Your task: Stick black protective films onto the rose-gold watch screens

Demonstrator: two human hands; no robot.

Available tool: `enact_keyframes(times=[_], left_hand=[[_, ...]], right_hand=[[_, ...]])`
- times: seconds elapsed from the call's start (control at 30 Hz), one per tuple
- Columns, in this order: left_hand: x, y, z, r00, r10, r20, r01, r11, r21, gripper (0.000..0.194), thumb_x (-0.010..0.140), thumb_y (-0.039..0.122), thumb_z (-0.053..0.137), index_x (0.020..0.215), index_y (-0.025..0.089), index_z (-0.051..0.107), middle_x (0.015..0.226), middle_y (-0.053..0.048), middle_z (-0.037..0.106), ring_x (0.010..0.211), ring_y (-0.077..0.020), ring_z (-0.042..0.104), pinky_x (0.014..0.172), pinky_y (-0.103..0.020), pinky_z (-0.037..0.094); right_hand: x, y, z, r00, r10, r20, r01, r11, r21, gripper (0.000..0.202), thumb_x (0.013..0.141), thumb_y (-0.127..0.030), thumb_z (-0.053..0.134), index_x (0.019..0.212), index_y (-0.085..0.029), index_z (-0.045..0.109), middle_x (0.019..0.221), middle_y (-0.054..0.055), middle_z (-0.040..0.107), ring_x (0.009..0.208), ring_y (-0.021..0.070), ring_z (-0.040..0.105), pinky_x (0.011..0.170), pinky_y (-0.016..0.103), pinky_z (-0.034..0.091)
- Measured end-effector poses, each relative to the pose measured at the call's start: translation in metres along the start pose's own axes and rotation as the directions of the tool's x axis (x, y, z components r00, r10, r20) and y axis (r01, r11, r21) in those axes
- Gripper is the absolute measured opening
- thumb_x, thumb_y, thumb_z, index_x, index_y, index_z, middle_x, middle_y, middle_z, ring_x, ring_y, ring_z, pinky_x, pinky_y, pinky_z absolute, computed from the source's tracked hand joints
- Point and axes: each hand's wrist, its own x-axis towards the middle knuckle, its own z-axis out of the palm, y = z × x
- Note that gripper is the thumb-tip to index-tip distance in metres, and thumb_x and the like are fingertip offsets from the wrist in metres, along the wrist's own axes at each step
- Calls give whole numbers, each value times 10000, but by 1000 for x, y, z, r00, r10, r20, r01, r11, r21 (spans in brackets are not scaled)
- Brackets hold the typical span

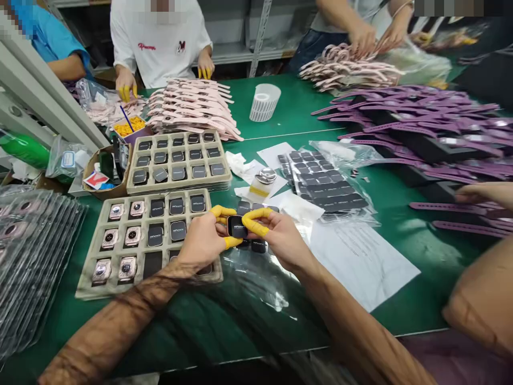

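Between my hands is a small square watch face [237,227] with a dark front and pale printing. My left hand [206,235], yellow covers on its fingertips, pinches it from the left. From the right, my right hand [280,235], also with yellow fingertip covers, presses fingers on its edge. Beneath them lie several black squares [258,246] on clear plastic. Left of my hands sits a beige tray [90,262] holding pink-framed watch bodies [127,269] and dark square pieces [156,235].
Behind is another beige tray [130,184] of dark squares. Black label sheets [328,184], white paper [356,262] and a metal-topped bottle [262,183] lie right. Purple straps [433,123] are piled far right, near another person's hand [484,192]. Clear packs [36,267] stand at left.
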Motion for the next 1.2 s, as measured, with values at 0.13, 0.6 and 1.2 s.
enact_keyframes(times=[0.13, 0.6, 1.2], left_hand=[[-6, 8, -1, 1000, 15, 1, -15, 983, 185, 509, 703, 197, 824, 1198, 201, 705, 741, -26, 776, 783, -248, 760, 708, -323, 558], [-7, 12, -2, 1000, 23, 13, -26, 954, 297, 510, 706, 207, 814, 1205, 229, 711, 702, 22, 760, 760, -225, 757, 694, -316, 528], [-100, -48, -68, 890, -9, -456, 49, 996, 77, 244, 952, 426, 660, 998, 201, 742, 990, -65, 786, 951, -240, 729, 913, -368, 571]], right_hand=[[1, 6, 2, 999, -27, -34, 25, 998, -57, 391, 540, -486, 978, 801, -268, 784, 837, 31, 765, 798, 229, 703, 715, 392, 635], [-2, 7, 3, 998, -35, -52, 29, 993, -114, 409, 579, -528, 958, 834, -273, 765, 836, 21, 765, 770, 217, 709, 728, 389, 635], [-6, 11, 6, 984, -92, -150, 77, 992, -102, 471, 646, -607, 887, 938, -263, 753, 805, -18, 713, 619, 111, 695, 590, 235, 617]])
